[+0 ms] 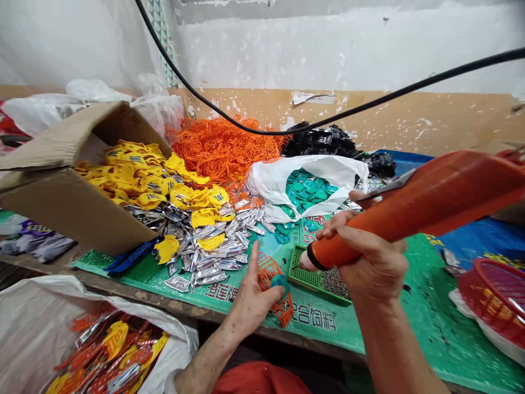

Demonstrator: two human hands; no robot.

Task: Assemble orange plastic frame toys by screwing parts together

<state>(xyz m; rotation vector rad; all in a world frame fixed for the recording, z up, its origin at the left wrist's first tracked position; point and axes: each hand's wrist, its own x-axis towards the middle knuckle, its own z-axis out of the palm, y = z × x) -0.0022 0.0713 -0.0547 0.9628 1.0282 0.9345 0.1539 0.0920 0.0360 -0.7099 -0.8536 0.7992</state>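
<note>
My left hand (250,306) rests at the front of the green table. Its thumb presses a small teal plastic piece (280,284) onto an orange openwork plastic frame (268,268), while the index finger points forward. My right hand (369,262) is wrapped around a thick orange power screwdriver (381,213) with a silver lever along its top. The tool's pale tip is over a green perforated tray (297,276), whose right part holds many small screws (337,284). Fingers and tool body partly cover that tray.
A cardboard box (77,202) spills yellow pieces (135,169) beside silver pieces (217,251). Behind lie orange frames (225,145) and black parts (324,141). A white bag (266,178) holds teal pieces. A black cable (254,130) hangs across. A red basket (492,290) stands right; a sack (176,312) sits lower left.
</note>
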